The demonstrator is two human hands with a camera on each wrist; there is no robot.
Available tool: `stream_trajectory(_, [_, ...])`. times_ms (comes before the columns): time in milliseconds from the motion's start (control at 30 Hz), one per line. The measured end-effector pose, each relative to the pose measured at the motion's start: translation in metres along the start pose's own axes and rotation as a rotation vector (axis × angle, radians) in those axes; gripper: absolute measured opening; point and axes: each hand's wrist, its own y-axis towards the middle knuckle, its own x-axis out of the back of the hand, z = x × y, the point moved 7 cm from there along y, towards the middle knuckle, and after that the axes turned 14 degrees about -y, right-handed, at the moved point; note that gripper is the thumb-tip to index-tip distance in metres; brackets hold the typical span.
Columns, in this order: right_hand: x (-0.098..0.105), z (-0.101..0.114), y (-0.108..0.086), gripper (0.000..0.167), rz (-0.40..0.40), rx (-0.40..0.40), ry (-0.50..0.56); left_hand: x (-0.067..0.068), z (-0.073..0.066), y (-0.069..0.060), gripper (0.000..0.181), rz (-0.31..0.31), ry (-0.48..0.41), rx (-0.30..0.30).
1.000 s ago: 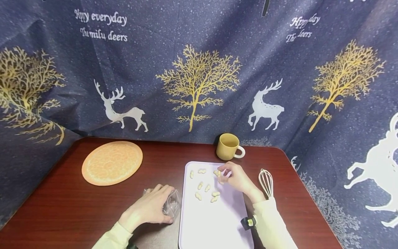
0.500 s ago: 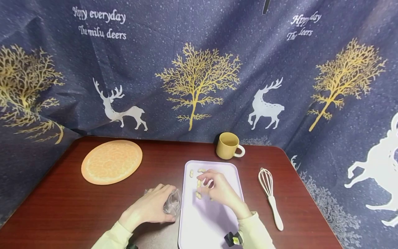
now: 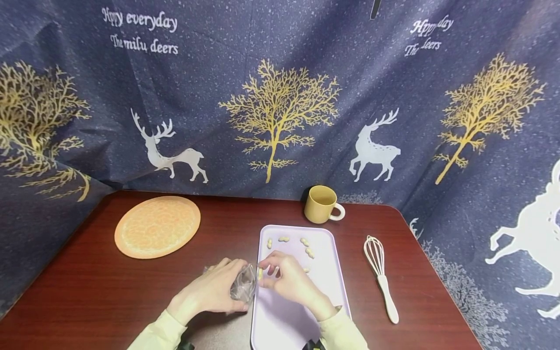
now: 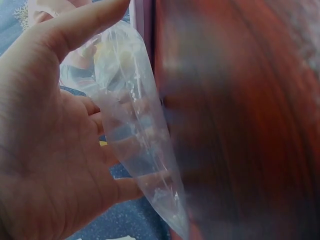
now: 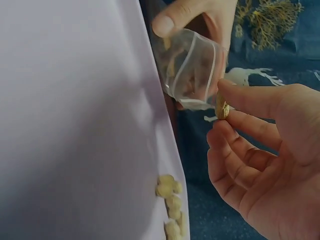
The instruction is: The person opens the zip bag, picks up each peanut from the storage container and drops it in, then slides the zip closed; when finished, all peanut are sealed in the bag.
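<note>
A clear plastic zip bag lies left of the tray, held by my left hand with the thumb on one side and fingers on the other. Its mouth faces right in the head view. Between thumb and fingertips my right hand pinches a peanut, close to the bag's mouth. Yellowish shapes show faintly through the bag in the right wrist view. On the pale purple tray lie several unshelled peanuts; my right hand hides part of it.
Behind the tray stands a yellow mug with a white handle. To the right lies a white whisk. An orange round placemat is at the far left of the dark red table. A patterned blue cloth hangs behind.
My right hand has carried a peanut left and nearer, from the tray's far right part to beside the bag. My left hand stays in place, holding the bag.
</note>
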Motion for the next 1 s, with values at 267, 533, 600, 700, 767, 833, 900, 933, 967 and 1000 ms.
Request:
stream_trajectory(267, [-0.01,0.002,-0.001,0.03,0.044,-0.02,-0.113,0.0,-0.001,-0.001,0.073,-0.009,-0.011,-0.007])
stream_trajectory(533, [-0.014,0.005,-0.001,0.032,0.056,-0.026,-0.122,0.0,0.0,0.0,0.074,-0.011,0.007,-0.004])
stream_trajectory(600, [-0.015,0.006,-0.001,0.032,0.06,-0.029,-0.118,0.0,0.0,-0.001,0.075,-0.011,0.007,-0.004])
stream_trajectory(700, [-0.015,0.006,-0.001,0.031,0.051,-0.019,-0.114,0.0,0.0,-0.001,0.075,-0.013,0.005,-0.003])
stream_trajectory(767, [-0.015,0.006,-0.001,0.03,0.048,-0.019,-0.109,0.0,-0.001,-0.001,0.075,-0.013,0.0,-0.002])
stream_trajectory(833, [-0.015,0.007,0.0,0.03,0.044,-0.013,-0.102,0.001,-0.001,-0.001,0.075,-0.012,-0.005,-0.001])
stream_trajectory(900, [-0.015,0.007,0.0,0.029,0.05,-0.014,-0.093,0.001,-0.001,-0.001,0.075,-0.011,-0.009,-0.001])
stream_trajectory(933, [-0.015,0.007,0.0,0.029,0.053,-0.014,-0.091,0.001,-0.001,-0.001,0.075,-0.012,-0.01,-0.002])
stream_trajectory(967, [-0.015,0.007,0.0,0.029,0.054,-0.013,-0.088,0.001,-0.001,-0.001,0.075,-0.012,-0.01,-0.003])
stream_trajectory(1000, [-0.015,0.007,0.0,0.029,0.056,-0.011,-0.085,0.001,-0.001,-0.001,0.075,-0.012,-0.009,-0.004])
